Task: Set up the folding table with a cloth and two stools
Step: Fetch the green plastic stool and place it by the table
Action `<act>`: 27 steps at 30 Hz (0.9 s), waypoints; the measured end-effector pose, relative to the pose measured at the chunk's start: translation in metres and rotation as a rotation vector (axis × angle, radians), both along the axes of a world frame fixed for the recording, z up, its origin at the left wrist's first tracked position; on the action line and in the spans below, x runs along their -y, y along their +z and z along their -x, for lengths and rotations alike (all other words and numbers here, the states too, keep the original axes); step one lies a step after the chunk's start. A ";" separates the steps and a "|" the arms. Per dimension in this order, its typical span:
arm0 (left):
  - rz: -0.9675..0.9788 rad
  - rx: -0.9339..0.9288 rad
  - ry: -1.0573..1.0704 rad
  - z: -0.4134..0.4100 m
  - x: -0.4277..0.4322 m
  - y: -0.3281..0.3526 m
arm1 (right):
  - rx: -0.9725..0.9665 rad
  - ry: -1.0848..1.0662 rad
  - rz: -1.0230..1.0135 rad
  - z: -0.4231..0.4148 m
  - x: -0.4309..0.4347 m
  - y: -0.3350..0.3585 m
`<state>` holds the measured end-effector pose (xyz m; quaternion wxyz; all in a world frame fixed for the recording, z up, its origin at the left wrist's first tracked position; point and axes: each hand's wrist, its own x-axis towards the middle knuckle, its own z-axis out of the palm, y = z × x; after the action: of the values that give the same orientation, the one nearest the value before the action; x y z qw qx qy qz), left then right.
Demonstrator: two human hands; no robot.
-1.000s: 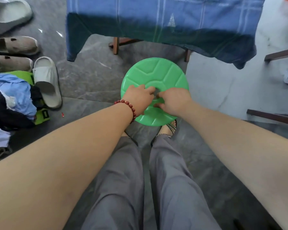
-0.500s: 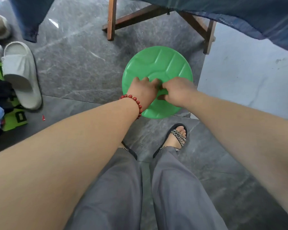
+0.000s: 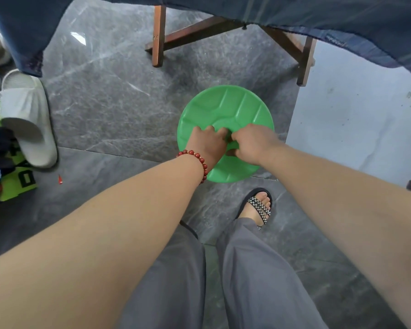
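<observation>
As I watched the head feed from my remote desk, a white slipper (image 3: 26,119) lay well to the left of the green stool (image 3: 228,108). The folding table's wooden legs (image 3: 158,36) stood just beyond the stool under the hanging blue cloth (image 3: 294,10). The left hand (image 3: 207,143), a red bead bracelet (image 3: 195,160) at its wrist, gripped the stool's seat at its middle, fingers curled down into the central recess. The right hand (image 3: 252,146) met it there from the stool's other side, its curled fingers hooked into the same recess, the knuckles of the two nearly touching. A sandalled foot (image 3: 258,207) stood on the stool's near side. The stool lay straight ahead of both hands, between the person's feet and the table legs. Its seat was round, so I read no long axis, and neither hand was nearer. Whether it rested on the floor I could not tell. I judged the coming placement would turn on that shared central hold.
</observation>
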<state>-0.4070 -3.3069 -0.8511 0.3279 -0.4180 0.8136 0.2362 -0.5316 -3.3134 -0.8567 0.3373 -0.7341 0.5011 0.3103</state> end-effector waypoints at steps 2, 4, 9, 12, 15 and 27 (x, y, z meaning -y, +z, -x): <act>-0.028 -0.002 -0.022 -0.001 -0.002 0.001 | -0.009 0.004 -0.017 0.001 -0.002 0.000; -0.064 -0.009 -0.049 -0.004 -0.005 0.002 | -0.018 -0.004 -0.050 0.002 -0.005 0.000; -0.122 -0.068 -0.115 -0.014 -0.004 0.010 | 0.024 -0.089 -0.098 0.009 -0.008 0.005; -0.087 -0.112 -0.088 -0.025 -0.001 0.019 | 0.070 -0.206 -0.067 0.015 -0.009 0.018; -0.035 -0.125 -0.007 -0.031 0.001 0.037 | 0.135 -0.283 -0.034 0.016 -0.010 0.037; 0.152 -0.317 0.253 -0.043 0.054 0.219 | 0.507 -0.685 0.358 -0.013 0.004 0.210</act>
<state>-0.3644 -3.3609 -0.6316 0.1310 -0.4979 0.8116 0.2762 -0.5183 -3.3174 -0.6470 0.4001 -0.6256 0.6623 -0.0997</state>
